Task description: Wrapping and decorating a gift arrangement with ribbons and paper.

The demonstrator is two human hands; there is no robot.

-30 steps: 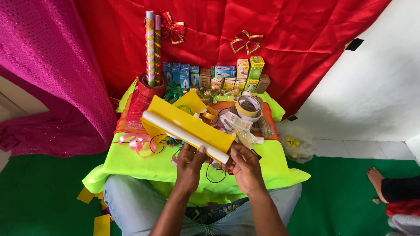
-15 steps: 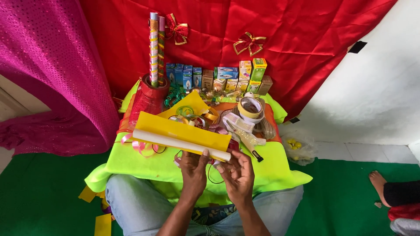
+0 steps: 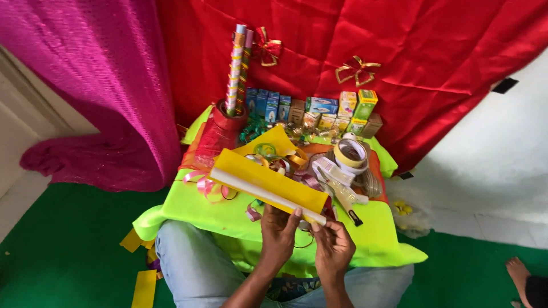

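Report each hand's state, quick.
Left hand: closed on the yellow roll.
Right hand: fingertips pinching the roll's end.

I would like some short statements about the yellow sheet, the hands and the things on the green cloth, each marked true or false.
1. Both hands grip the yellow sheet at its near end. True: the left hand and the right hand meet there.
2. The sheet lies flat and fully unrolled. False: its near edge is rolled into a pale tube.
3. Tall wrapping paper rolls stand in a red holder. True.
4. The small boxes are stacked on the floor. False: they stand in a row at the far edge of the table, against the red cloth.
5. A tape roll lies right of the sheet. True.
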